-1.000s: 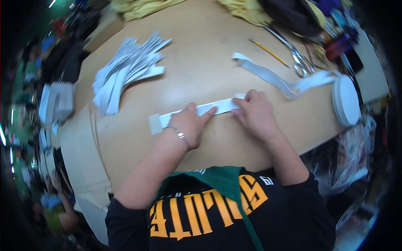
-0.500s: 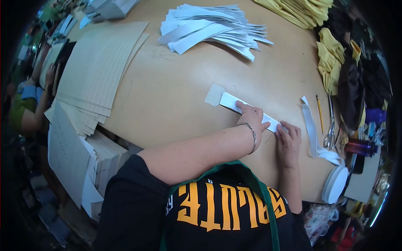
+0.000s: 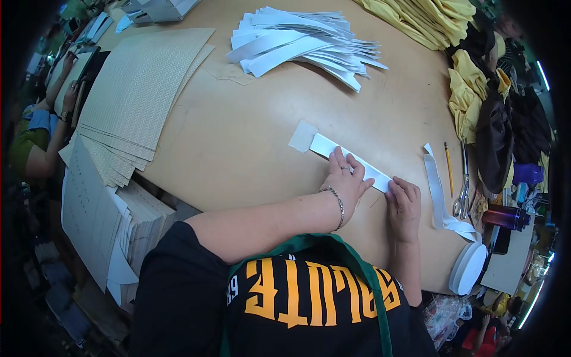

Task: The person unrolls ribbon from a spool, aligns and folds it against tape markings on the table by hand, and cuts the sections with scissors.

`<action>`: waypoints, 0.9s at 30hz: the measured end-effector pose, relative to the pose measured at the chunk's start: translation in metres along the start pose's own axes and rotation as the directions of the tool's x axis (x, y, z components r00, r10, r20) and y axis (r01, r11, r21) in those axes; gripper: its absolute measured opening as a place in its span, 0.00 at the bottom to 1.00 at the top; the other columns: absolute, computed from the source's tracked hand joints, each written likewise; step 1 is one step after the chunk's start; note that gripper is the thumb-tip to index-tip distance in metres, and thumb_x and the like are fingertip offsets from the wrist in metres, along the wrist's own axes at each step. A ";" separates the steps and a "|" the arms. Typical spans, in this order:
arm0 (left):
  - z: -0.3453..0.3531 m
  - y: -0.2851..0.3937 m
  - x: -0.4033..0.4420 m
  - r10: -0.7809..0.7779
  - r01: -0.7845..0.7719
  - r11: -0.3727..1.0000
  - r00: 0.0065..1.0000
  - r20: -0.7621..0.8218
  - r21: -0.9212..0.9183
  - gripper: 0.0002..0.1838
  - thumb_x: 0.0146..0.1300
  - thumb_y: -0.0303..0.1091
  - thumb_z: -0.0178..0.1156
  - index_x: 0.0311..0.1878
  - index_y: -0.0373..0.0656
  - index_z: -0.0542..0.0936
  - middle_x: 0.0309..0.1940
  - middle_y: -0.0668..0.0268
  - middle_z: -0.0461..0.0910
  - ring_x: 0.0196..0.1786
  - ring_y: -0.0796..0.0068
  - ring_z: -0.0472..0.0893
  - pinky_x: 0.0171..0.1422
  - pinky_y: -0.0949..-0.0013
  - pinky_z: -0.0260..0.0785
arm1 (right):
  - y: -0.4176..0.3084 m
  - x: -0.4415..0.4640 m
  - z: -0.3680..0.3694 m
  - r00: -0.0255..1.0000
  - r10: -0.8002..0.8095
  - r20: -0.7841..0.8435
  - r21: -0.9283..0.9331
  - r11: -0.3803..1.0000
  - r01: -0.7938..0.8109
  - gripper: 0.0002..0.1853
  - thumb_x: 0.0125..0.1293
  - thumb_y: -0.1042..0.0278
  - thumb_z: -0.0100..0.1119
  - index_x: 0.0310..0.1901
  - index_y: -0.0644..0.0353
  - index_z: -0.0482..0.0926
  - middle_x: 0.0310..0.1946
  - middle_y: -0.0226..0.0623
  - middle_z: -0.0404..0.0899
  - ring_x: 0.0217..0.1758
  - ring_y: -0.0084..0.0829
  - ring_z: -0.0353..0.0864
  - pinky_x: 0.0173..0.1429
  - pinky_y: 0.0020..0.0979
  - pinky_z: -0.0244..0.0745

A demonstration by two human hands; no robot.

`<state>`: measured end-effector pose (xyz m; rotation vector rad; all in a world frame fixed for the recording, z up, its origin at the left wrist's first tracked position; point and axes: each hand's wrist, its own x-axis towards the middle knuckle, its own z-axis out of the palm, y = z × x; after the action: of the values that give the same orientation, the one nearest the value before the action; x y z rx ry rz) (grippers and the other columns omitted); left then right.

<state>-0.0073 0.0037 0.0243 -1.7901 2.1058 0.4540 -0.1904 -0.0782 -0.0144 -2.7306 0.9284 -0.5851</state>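
A narrow white strip [image 3: 324, 146] lies slanted on the wooden table, its upper left end beside a pale square patch [image 3: 303, 136]. My left hand [image 3: 347, 178], with a chain bracelet at the wrist, rests on the strip's middle with its fingers apart. At the strip's lower right end is my right hand [image 3: 404, 202], fingers bent and thumb against the strip, pinching that end. Farther up the table is a loose pile of white strips [image 3: 303, 44]. To the right, a white ribbon [image 3: 435, 187] runs down to a white roll [image 3: 468, 269].
Beige sheets [image 3: 148, 77] and a paper stack [image 3: 146, 223] occupy the left side. A pencil [image 3: 449, 169], scissors [image 3: 463, 190], yellow cloth [image 3: 467, 95] and a dark bottle [image 3: 505, 217] are at the right. Another person's arm [image 3: 56, 131] shows at far left.
The view has turned since the first frame, shifting the table's contents in the picture. My left hand's fingers have spread along the strip; my right hand stays at its end.
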 end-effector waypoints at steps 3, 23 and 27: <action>0.007 -0.001 0.003 -0.003 0.001 0.999 0.999 -0.053 -0.038 0.40 0.58 0.39 0.58 0.73 0.59 0.53 0.65 0.39 0.53 0.66 0.28 0.55 0.67 0.38 0.50 | -0.002 -0.002 -0.001 1.000 -0.016 -0.021 0.010 1.000 0.017 0.12 0.53 0.77 0.63 0.41 0.63 0.79 0.45 0.40 0.79 0.48 0.43 0.76 0.52 0.39 0.72; 0.008 -0.004 -0.001 0.031 -0.024 0.996 0.996 -0.085 0.080 0.36 0.61 0.34 0.53 0.72 0.58 0.53 0.62 0.41 0.56 0.64 0.29 0.59 0.65 0.40 0.55 | -0.001 -0.030 -0.012 0.977 0.108 -0.186 -0.013 0.994 -0.113 0.15 0.50 0.74 0.65 0.42 0.56 0.79 0.44 0.37 0.75 0.48 0.41 0.74 0.50 0.37 0.72; 0.007 -0.006 0.000 0.042 -0.033 0.994 0.996 -0.083 0.107 0.36 0.61 0.35 0.53 0.72 0.59 0.52 0.61 0.41 0.57 0.64 0.30 0.60 0.65 0.41 0.55 | -0.003 -0.027 0.001 0.975 0.171 -0.140 -0.040 0.983 -0.178 0.14 0.50 0.67 0.67 0.41 0.52 0.81 0.46 0.37 0.75 0.51 0.40 0.72 0.50 0.38 0.72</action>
<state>-0.0010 0.0061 0.0180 -1.7414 2.1812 0.2754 -0.2077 -0.0588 -0.0225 -2.6433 1.2179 -0.7301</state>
